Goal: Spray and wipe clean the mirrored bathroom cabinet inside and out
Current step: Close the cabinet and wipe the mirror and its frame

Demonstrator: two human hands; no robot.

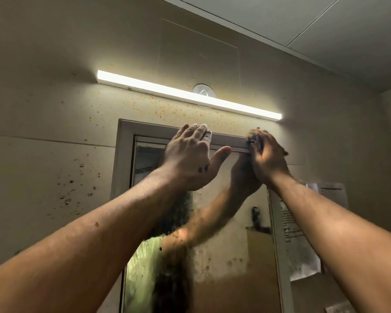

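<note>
The mirrored cabinet (124, 154) hangs on a spattered wall, its white frame and spotted mirror door (230, 256) filling the lower middle. My left hand (190, 157) lies flat against the top of the frame, fingers straight, whitish residue on the fingertips. My right hand (266, 154) is at the frame's top right corner, blurred, fingers curled round a small dark object (252, 139) pressed to the frame; what that object is cannot be made out. The mirror reflects both arms and a person in a green top.
A lit strip light (185, 96) runs just above the cabinet, with a round white fitting (204, 90) behind it. Orange and brown spots cover the wall (66, 177). Paper sheets (330, 195) hang on the wall at the right. The ceiling is close above.
</note>
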